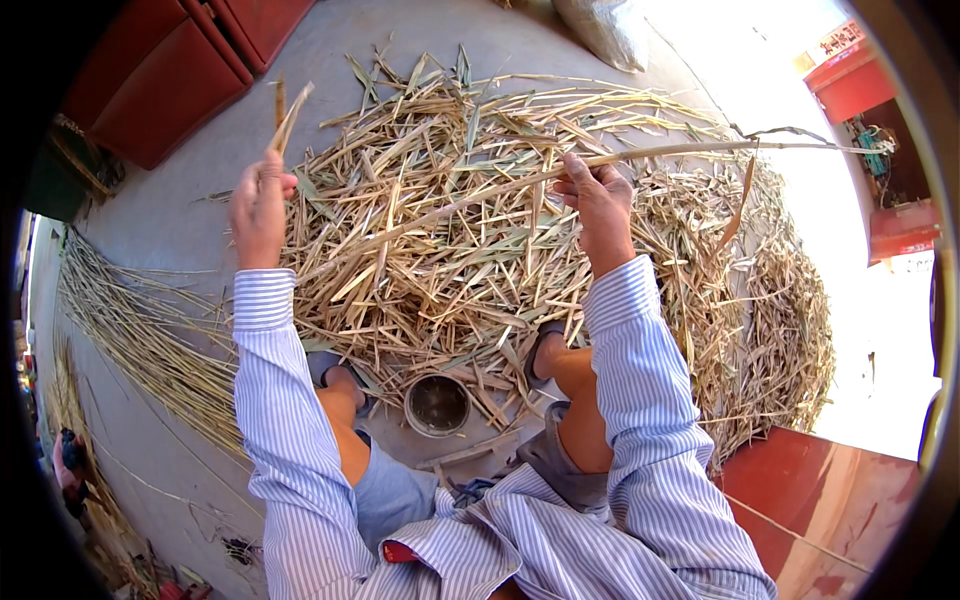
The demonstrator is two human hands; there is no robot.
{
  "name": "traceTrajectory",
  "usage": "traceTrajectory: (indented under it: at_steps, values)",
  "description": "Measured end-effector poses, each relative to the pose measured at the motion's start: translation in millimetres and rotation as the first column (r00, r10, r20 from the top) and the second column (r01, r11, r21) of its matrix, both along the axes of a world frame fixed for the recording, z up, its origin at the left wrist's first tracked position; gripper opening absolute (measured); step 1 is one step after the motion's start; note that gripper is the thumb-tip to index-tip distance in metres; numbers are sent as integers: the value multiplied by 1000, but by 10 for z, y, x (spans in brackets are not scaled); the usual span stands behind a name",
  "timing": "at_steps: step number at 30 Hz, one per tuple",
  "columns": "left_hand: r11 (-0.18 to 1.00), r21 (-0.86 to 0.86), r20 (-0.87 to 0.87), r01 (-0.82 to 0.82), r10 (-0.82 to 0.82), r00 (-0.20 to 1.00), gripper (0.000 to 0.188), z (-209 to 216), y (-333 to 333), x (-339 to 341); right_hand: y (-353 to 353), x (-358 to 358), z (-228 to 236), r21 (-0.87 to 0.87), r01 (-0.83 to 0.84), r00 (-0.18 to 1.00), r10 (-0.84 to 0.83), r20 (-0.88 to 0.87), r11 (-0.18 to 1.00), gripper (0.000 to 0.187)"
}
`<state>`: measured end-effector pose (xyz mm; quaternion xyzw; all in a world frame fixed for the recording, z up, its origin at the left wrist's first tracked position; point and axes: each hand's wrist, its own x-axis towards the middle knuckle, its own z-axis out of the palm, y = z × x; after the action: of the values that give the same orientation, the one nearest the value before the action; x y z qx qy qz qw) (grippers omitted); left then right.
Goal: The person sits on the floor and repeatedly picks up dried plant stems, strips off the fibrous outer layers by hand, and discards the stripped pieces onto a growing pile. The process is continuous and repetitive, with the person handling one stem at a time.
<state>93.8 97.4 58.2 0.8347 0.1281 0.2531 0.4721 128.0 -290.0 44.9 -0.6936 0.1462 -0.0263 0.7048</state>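
My right hand (pixel 603 208) is closed, thumb and fingers pinching a long, thin, pale reed stalk (pixel 690 149). The stalk slants from lower left to upper right, over the loose heap. To the left, my left hand (pixel 260 208) is closed on a dry leaf strip (pixel 291 116) that sticks up above the fingers, with a darker brown end beside it. The hand's lower edge is slightly blurred. Between and beyond both hands spreads a wide heap of dry straw-coloured and greenish leaf strips (pixel 430 200) on the floor.
Between my feet stands a round metal bowl (pixel 409 408) with dark contents. A bundle of long thin stalks (pixel 150 330) lies at left. Red cabinets or chests (pixel 160 80) stand at far left, a pale sack (pixel 605 30) at the back, and a red-brown board (pixel 800 490) at lower right.
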Motion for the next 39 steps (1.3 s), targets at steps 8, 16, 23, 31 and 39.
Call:
traceTrajectory:
  at_steps: [8,16,23,31,39]
  values:
    - [632,721,-14,284,-396,918,39,98,-1003,-188,272,-208,160,170,-187,982,182,44,968,26]
    - [813,357,-164,460,-430,888,25,128,-1139,-306,146,-218,291,335,-214,976,189,105,918,25]
    - [750,573,106,331,-468,877,24,123,-1306,-345,188,-316,326,367,-383,913,408,11,847,26]
    - [719,646,232,258,-506,831,21,-8,-1490,-330,430,-400,286,475,-225,934,327,-144,851,14]
    - [860,335,-14,386,-406,914,24,78,-1488,-406,505,-411,165,430,-336,935,351,47,838,16]
